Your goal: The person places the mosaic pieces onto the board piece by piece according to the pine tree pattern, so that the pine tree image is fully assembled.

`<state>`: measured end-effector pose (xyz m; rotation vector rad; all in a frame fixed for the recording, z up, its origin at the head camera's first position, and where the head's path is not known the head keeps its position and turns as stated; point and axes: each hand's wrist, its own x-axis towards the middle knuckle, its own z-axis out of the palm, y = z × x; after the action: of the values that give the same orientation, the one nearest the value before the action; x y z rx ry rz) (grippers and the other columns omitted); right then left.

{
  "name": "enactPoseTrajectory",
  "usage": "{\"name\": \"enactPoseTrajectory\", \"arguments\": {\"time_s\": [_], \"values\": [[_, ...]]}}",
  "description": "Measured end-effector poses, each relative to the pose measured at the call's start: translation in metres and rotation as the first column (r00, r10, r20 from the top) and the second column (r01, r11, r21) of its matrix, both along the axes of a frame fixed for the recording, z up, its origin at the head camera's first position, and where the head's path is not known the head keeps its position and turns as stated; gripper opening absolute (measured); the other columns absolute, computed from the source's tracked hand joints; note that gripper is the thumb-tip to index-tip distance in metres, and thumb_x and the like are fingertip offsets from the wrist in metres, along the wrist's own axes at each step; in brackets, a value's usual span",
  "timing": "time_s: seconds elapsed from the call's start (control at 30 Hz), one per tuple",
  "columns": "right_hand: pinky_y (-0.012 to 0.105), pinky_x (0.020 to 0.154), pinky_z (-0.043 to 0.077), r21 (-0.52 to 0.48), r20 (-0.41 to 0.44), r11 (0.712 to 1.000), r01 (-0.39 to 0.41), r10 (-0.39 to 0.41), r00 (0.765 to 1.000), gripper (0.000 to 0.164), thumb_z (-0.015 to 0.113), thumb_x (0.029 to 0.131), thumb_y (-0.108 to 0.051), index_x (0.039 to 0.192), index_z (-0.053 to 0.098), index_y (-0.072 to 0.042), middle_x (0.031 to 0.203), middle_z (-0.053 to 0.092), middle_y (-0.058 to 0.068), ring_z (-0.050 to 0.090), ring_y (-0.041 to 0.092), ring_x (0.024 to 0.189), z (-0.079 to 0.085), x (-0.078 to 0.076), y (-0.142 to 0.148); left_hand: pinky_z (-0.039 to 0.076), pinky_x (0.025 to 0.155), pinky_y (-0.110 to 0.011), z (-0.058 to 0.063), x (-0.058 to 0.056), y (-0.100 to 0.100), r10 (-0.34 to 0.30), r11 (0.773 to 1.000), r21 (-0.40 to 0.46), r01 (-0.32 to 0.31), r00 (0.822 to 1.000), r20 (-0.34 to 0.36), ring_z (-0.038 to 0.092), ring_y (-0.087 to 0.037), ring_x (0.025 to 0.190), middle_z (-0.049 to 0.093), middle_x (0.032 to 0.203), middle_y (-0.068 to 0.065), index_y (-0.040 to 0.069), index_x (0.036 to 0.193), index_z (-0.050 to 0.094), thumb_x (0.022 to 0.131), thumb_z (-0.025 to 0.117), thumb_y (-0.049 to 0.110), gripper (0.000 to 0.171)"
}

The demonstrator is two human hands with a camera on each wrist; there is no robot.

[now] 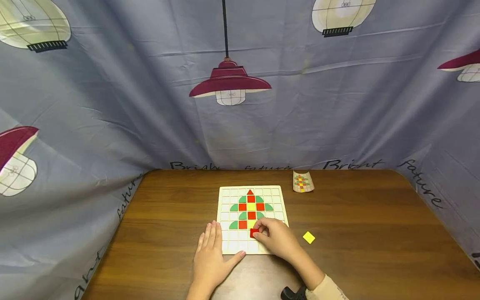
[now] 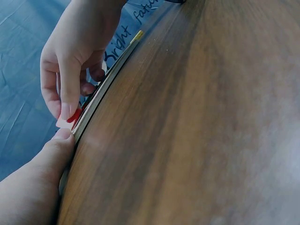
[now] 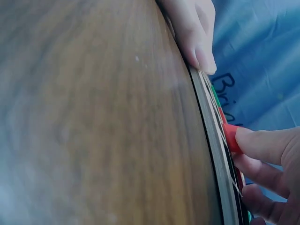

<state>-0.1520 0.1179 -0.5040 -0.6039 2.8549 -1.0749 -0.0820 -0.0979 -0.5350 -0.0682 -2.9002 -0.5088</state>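
A white gridded board (image 1: pixel 234 246) lies on the wooden table, bearing red, yellow and green tiles in a tree-like pattern topped by a red triangle. My right hand (image 1: pixel 275 237) pinches a red square tile (image 1: pixel 253 233) between thumb and fingers, just below the lowest row of the pattern. In the right wrist view the same red tile (image 3: pixel 231 136) stands at the board's surface under the thumb. My left hand (image 1: pixel 211 254) lies at the board's lower left, fingers straight along its left edge and thumb at its front edge.
One loose yellow square tile (image 1: pixel 309 237) lies on the table to the right of the board. A small card (image 1: pixel 303 182) printed with a similar tree pattern lies behind it near the back edge. A black object (image 1: pixel 293 293) shows by the right sleeve. Grey printed cloth (image 1: pixel 240 137) surrounds the table.
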Motion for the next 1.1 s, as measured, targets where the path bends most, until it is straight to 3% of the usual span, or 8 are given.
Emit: {"name": "enactPoseTrajectory", "arguments": {"time_s": [0.3, 0.57, 0.7, 1.1], "values": [[0.019, 0.068, 0.047, 0.031, -0.069, 0.998, -0.047, 0.049, 0.996, 0.008, 0.077, 0.086, -0.029, 0.089, 0.071, -0.024, 0.085, 0.059, -0.016, 0.052, -0.001, 0.076, -0.002, -0.002, -0.025, 0.026, 0.12, -0.053, -0.001, 0.007, -0.015, 0.067, 0.998, 0.009, -0.067, 0.997, 0.026, 0.028, -0.034, 0.151, 0.033, 0.16, -0.019, -0.003, 0.15, 0.038, 0.079, 0.053, 0.083, 0.113], [0.018, 0.061, 0.045, 0.049, -0.169, 0.998, 0.038, -0.029, 0.985, 0.009, 0.079, 0.084, -0.031, 0.077, 0.075, -0.027, 0.082, 0.061, -0.019, 0.055, 0.0, 0.072, -0.001, 0.003, -0.014, 0.027, 0.121, -0.052, 0.0, -0.002, -0.005, 0.007, 1.0, -0.006, -0.007, 1.0, 0.028, 0.028, -0.032, 0.151, 0.032, 0.16, -0.017, -0.001, 0.152, 0.036, 0.079, 0.047, 0.086, 0.113], [0.017, 0.061, 0.043, 0.061, -0.15, 0.998, 0.026, -0.017, 0.989, 0.009, 0.08, 0.084, -0.03, 0.077, 0.078, -0.024, 0.08, 0.06, -0.021, 0.052, -0.002, 0.072, 0.0, 0.006, -0.009, 0.026, 0.122, -0.051, 0.003, -0.002, -0.002, 0.004, 1.0, -0.008, -0.004, 0.999, 0.043, 0.028, -0.031, 0.151, 0.033, 0.16, -0.016, 0.0, 0.152, 0.035, 0.079, 0.047, 0.086, 0.114], [0.017, 0.057, 0.038, 0.081, -0.106, 0.996, -0.028, 0.036, 0.994, 0.014, 0.08, 0.084, -0.026, 0.095, 0.081, -0.019, 0.079, 0.059, -0.019, 0.044, -0.002, 0.067, 0.009, 0.009, -0.002, 0.027, 0.121, -0.05, 0.004, 0.0, -0.002, 0.017, 1.0, -0.003, -0.017, 1.0, 0.017, 0.03, -0.031, 0.15, 0.036, 0.159, -0.016, 0.0, 0.151, 0.038, 0.079, 0.05, 0.085, 0.112]]}}
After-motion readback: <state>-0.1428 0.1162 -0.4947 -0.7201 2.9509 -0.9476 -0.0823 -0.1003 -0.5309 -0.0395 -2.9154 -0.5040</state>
